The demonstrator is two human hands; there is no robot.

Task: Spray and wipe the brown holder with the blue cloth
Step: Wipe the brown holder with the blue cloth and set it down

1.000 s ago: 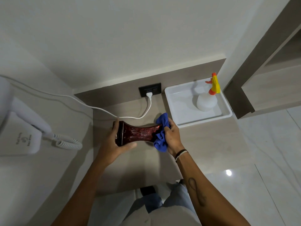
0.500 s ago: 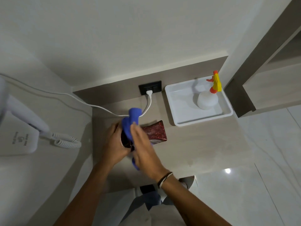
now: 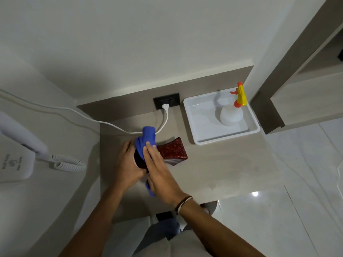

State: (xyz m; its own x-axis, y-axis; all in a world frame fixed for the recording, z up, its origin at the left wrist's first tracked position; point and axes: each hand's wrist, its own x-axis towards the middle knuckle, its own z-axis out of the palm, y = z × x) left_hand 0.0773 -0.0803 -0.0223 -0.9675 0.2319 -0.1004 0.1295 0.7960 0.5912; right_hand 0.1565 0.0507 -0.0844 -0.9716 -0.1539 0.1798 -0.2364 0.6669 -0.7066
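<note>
The brown holder (image 3: pixel 171 152), dark red-brown and speckled with flared ends, lies on its side on the beige counter (image 3: pixel 222 164). My left hand (image 3: pixel 126 164) grips its left end. My right hand (image 3: pixel 159 171) lies flat across its middle and presses the blue cloth (image 3: pixel 146 138) against it. Part of the cloth sticks up past my fingertips and a corner hangs below my palm. The spray bottle (image 3: pixel 232 115), white with a yellow and orange trigger head, stands in the white tray (image 3: pixel 194 130) at the back right.
A white cable (image 3: pixel 104 123) runs from the black wall socket (image 3: pixel 166 101) across the counter's back, just behind the holder. A white wall-mounted hair dryer (image 3: pixel 16 156) with a coiled cord hangs on the left. The counter's front edge is near my legs.
My right hand with the cloth has slid from the holder's right end over to its left and middle part. The holder's right end is now uncovered. My left hand keeps its hold.
</note>
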